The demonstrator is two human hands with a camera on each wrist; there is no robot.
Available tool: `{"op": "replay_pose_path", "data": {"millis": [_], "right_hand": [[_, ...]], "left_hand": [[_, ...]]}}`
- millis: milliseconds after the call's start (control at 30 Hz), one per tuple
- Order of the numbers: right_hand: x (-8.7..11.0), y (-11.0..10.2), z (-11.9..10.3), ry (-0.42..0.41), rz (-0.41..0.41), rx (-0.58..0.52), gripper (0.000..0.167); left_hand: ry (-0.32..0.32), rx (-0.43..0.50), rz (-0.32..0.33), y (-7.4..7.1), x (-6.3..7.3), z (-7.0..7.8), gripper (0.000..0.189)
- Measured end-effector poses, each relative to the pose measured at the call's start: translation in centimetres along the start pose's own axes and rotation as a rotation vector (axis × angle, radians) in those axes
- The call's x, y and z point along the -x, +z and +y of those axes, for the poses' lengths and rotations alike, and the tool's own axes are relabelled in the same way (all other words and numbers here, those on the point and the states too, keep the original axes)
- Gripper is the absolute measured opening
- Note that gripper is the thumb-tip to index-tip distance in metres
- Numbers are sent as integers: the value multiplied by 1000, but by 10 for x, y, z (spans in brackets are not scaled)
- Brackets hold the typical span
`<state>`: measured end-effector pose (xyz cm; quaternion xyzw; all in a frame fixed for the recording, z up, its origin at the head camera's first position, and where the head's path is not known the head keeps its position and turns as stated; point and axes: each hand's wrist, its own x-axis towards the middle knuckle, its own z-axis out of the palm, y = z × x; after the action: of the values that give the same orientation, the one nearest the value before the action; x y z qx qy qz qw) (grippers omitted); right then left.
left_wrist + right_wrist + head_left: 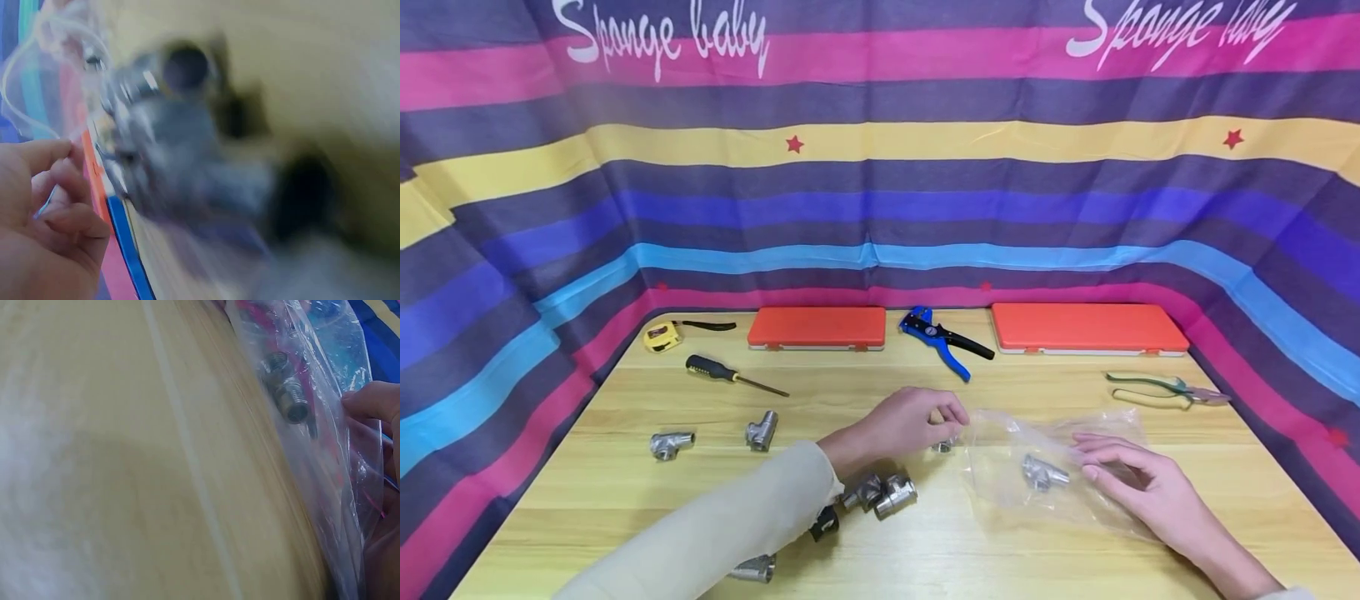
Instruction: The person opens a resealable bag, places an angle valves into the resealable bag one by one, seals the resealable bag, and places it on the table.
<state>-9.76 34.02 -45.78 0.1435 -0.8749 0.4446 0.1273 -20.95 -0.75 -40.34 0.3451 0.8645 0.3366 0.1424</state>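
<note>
A clear plastic bag point(1000, 479) lies in front of me, with a metal tee pipe fitting point(1041, 472) inside. My left hand point(904, 425) pinches the bag's left edge between thumb and forefinger. Just under those fingertips shows another metal fitting point(945, 445), mostly hidden by the hand. On the bag's right side, my right hand point(1150, 487) holds the plastic between thumb and fingers. The right wrist view shows the thumb point(369, 402) on the film and the bagged fitting point(289, 394). Several tee fittings point(895, 497) lie near my left forearm.
Two more fittings, one upright point(762, 432) and one lying point(670, 446), sit at left. Along the back are a tape measure point(662, 337), a screwdriver point(711, 367), a small red case point(817, 326), blue wire strippers point(936, 333), a larger red case point(1090, 327) and pliers point(1176, 387).
</note>
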Motion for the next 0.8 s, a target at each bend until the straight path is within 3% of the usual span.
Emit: {"op": "replay_pose_path", "data": {"millis": [100,300,467,633,800], "right_hand": [[0,-2,-1,2,-8,7,25],[-1,-4,-2,11,-38,15,23],[0,-4,0,4,-34,18,24],[0,-5,0,9,-36,20,23],[0,-5,-1,7,-40,19,23]], "left_hand": [[-37,-42,14,-6,2,-10,18],[-85,-160,-67,-15,7,-21,30],[-101,-232,-86,-18,13,-25,22],[-113,-228,-49,-18,18,-28,16],[-135,-198,-52,-23,20,-28,14]]}}
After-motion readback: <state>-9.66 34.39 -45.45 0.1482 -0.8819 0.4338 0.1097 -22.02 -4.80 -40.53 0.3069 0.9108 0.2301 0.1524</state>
